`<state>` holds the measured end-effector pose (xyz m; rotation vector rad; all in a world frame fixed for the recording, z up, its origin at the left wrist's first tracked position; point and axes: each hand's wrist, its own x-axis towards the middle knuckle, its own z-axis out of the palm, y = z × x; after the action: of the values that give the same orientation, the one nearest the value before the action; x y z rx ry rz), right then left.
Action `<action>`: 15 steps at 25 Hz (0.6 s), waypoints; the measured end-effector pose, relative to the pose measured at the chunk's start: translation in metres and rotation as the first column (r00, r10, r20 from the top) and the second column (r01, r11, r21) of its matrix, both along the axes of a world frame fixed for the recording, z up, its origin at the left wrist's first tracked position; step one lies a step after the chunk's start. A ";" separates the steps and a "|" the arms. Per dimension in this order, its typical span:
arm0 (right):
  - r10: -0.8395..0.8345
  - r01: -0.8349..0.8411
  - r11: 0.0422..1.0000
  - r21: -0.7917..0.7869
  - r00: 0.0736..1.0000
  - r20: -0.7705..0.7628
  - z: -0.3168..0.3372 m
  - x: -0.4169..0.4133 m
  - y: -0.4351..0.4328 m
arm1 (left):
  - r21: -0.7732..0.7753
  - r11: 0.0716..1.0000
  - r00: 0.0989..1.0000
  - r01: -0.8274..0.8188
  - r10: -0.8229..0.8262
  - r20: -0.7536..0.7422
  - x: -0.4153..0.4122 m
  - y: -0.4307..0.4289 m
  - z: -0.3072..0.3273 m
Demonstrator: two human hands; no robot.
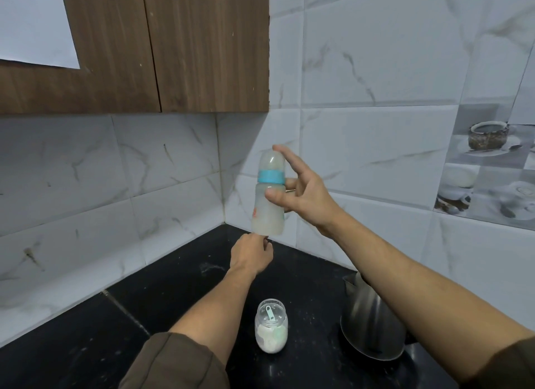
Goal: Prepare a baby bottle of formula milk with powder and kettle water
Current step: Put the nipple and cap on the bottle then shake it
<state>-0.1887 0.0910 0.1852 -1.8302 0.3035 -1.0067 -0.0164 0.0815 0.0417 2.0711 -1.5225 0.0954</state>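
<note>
Cloudy plastic bottle (267,214), blue-ringed, dome-capped, in pinch of right hand (307,197); left hand (250,256) loose beneath base

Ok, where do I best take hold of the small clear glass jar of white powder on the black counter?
Take the small clear glass jar round its wide body, from the left. It stands upright, its open mouth holds a pale scoop, and the steel kettle stands close on its right.
</note>
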 end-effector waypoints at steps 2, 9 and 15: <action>-0.076 0.061 0.993 0.097 0.984 0.159 0.004 0.002 -0.001 | 0.000 1.000 1.000 -0.001 0.001 0.013 0.003 0.000 0.000; -0.036 0.033 0.998 0.054 0.998 0.043 0.011 -0.001 -0.002 | 0.003 1.000 1.000 -0.001 0.001 0.002 0.004 0.000 -0.002; -0.227 0.200 0.971 0.131 0.944 0.240 0.017 0.005 -0.008 | 0.008 1.000 1.000 -0.005 0.005 0.011 0.007 0.003 -0.001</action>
<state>-0.1836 0.0828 0.2024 -1.5762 0.3968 -1.3364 -0.0093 0.0842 0.0412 2.0837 -1.5260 0.1030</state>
